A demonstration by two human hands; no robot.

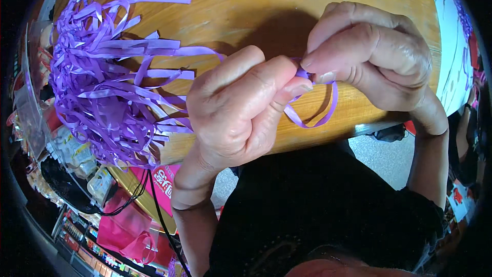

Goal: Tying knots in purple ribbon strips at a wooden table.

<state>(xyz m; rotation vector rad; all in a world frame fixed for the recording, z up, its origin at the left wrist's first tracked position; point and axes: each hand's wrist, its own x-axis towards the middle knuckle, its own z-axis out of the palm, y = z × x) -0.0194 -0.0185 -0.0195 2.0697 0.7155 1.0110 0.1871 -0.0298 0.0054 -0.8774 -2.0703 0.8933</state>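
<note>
Between my two hands is a narrow purple ribbon (328, 113), pinched at close-set spots above the wooden table. Its loop hangs below the fingertips, and a small purple fold shows where the hands almost meet. My left hand (241, 102) is closed, thumb and forefinger pressed on the ribbon. My right hand (374, 54) is closed too, its thumb and forefinger gripping the ribbon just to the right. The fold itself is partly hidden by the fingers. Left of my left hand lies a big heap of purple ribbon strips (113, 72); one strip reaches from it to behind that hand.
The wooden table (230, 0) has its near edge just below my hands. A white surface (448, 46) adjoins it at the right. Below left are a pink bag (125, 231), black cables (156, 195) and plastic-wrapped packages (72, 149). Part of another person's arm shows at the far right.
</note>
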